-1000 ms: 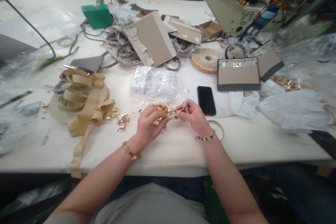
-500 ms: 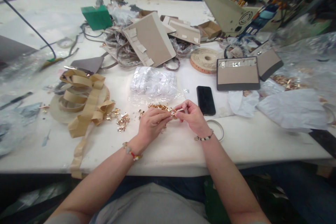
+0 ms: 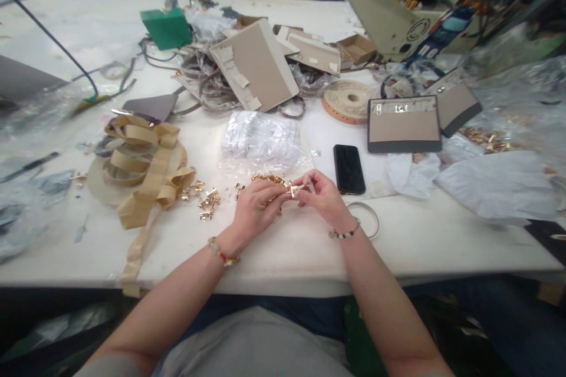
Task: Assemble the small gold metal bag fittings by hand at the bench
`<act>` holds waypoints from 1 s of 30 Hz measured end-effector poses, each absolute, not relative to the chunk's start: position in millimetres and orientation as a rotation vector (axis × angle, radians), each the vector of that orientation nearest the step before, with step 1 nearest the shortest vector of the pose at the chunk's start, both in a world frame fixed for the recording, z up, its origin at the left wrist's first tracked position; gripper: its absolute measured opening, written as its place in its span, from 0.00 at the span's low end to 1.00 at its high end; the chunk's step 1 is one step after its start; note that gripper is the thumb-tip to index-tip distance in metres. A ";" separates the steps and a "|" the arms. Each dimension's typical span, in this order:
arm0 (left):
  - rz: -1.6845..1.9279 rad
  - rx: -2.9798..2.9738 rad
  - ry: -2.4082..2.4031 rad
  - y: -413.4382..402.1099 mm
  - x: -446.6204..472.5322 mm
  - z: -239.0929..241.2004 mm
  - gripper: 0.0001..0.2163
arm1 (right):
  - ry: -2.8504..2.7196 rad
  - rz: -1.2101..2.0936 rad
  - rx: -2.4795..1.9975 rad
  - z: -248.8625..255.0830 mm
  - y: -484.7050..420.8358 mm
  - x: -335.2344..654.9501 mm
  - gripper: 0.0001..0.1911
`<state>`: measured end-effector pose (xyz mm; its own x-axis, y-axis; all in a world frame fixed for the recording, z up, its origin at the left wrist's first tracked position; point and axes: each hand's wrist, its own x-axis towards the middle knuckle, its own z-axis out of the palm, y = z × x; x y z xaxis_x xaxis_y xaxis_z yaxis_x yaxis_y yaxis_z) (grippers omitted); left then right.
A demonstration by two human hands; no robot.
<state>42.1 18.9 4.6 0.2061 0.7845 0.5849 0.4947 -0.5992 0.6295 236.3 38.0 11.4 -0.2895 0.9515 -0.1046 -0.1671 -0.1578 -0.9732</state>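
My left hand point(image 3: 257, 205) and my right hand point(image 3: 321, 196) meet over the white table point(image 3: 283, 247), both pinched on one small gold metal clasp point(image 3: 294, 189) held between the fingertips. Just behind the hands lies a heap of the same gold clasps point(image 3: 267, 179). More gold clasps point(image 3: 206, 203) are scattered to the left of my left hand. A clear bag of white pieces point(image 3: 262, 138) lies beyond the heap.
A black phone point(image 3: 349, 168) and a metal ring point(image 3: 369, 218) lie right of my hands. Tan strap coils point(image 3: 144, 162) sit at left, a roll of beige tape point(image 3: 347, 100) and grey-framed panels point(image 3: 403, 125) at back right, cardboard pieces point(image 3: 256, 65) and plastic sheets point(image 3: 495, 182) around.
Both hands stay together on the clasp, with small finger shifts; the clasp now stands a little higher between the fingertips. The view has shifted slightly.
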 end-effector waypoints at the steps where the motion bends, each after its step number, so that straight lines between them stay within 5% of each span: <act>1: 1.350 2.175 1.236 20.7 38.5 5.9 0.06 | -1.215 1.577 -1.014 11.9 38.1 237.2 0.20; 10: 0.891 2.383 1.498 36.3 11.1 7.2 0.17 | -1.328 1.523 -1.018 8.6 40.8 242.3 0.07; 16: 0.867 2.498 1.526 35.4 11.9 2.0 0.25 | -1.533 1.455 -1.079 5.0 40.6 244.4 0.15; 21: 1.167 2.438 1.547 25.1 20.4 7.9 0.20 | -1.554 1.434 -1.028 6.1 37.4 241.1 0.23; 30: 1.058 2.394 1.285 14.8 47.8 3.3 0.08 | -1.658 1.414 -1.010 5.5 33.7 238.8 0.27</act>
<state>47.8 14.8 3.3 0.3566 0.7957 0.4895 0.6335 -0.5911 0.4994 238.8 33.7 5.5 -0.4309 0.9017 0.0349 0.1080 0.0899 -0.9901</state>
